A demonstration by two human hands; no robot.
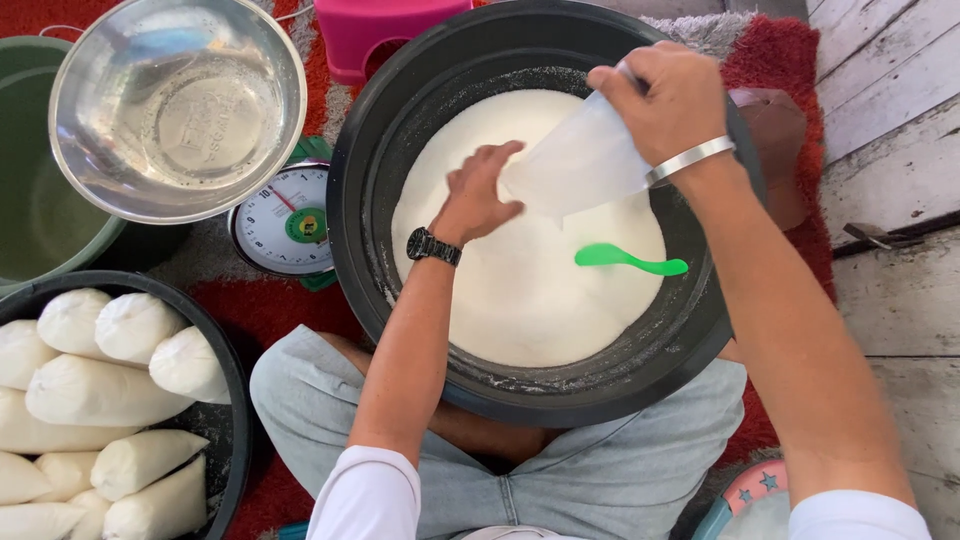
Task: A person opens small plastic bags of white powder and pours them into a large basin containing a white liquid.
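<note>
Two hands work one clear plastic bag [580,160] over the big black basin of white powder [520,270]: right hand [670,95] pinches its top, left hand [480,195] grasps its mouth, so spills fall back in.

Both hands, left [478,198] and right [668,98], hold a clear bag [580,160] above a black tub [560,385] of white powder [520,290]; green scoop [628,261] rests on powder.
</note>
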